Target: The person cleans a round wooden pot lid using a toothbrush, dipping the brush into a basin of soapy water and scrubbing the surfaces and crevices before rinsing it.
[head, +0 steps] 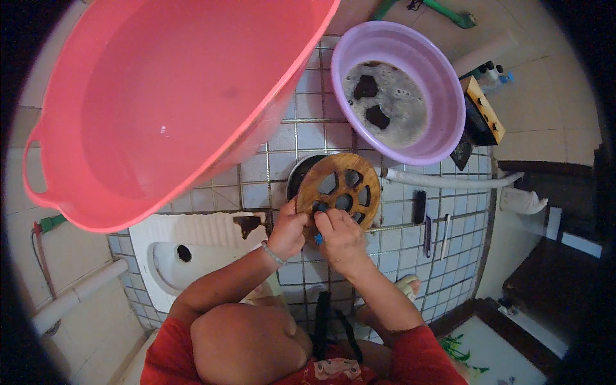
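My left hand (290, 232), with a beaded bracelet at the wrist, grips the left lower rim of a round brown disc with cut-out openings (315, 180). My right hand (340, 238) is at the disc's lower part, its fingers bent at one of the openings. A small blue thing (318, 238) shows between the hands; what it belongs to is hidden. Behind the disc, on the tiled floor, a dark round vessel with a pale rim (294, 174) is partly covered. Beyond it stands a purple plastic basin (455, 115) with foamy grey water and dark pieces in it.
A large pink tub (269, 108) stands at the upper left. A white squat toilet (144, 269) lies at the left. On the floor at the right are a white hose (442, 181), a dark brush (420, 207) and thin tools (428, 236). A wood-fronted box (486, 113) stands beyond.
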Demonstrator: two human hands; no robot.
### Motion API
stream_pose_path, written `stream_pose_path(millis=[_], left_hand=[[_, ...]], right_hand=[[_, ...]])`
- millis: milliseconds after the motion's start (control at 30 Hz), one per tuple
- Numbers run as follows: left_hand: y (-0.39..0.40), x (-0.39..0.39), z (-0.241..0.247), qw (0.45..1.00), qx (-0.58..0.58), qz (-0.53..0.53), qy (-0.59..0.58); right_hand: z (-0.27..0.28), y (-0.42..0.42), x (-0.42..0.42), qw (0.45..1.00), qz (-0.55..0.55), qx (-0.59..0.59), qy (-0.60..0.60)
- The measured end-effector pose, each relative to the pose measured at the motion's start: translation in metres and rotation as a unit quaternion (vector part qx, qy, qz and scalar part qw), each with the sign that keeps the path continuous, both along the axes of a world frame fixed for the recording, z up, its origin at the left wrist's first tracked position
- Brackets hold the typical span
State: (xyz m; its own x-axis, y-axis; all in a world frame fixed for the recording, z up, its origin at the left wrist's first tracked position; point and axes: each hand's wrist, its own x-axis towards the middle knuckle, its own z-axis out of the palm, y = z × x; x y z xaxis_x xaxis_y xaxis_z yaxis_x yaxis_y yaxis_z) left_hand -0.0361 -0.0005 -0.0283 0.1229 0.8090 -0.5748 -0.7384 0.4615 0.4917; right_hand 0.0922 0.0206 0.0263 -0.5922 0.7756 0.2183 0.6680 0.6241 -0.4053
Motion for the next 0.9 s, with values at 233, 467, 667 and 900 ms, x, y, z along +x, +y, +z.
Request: stream_pose_path(millis=[233, 467, 667, 900], left_hand=[[-0.002, -0.001, -0.01, 0.999, 0.03, 0.012, -0.033], [-0.002, -0.001, -0.009, 0.999, 0.008, 0.031, -0.036], [-0.006, -0.005, -0.01, 0.999, 0.0, 0.019, -0.044], [-0.003, -0.005, -0.01, 0.999, 0.007, 0.023, -0.039]], right_hand=[[-0.011, -0.009, 0.008, 0.991, -0.033, -0.098, 0.085], [-0.019, -0.007, 0.003, 0.971, -0.093, -0.1, 0.196], [-0.018, -0.002, 0.002, 0.944, -0.165, -0.145, 0.245], [-0.022, -0.001, 0.007, 0.951, -0.147, -0.152, 0.223]])
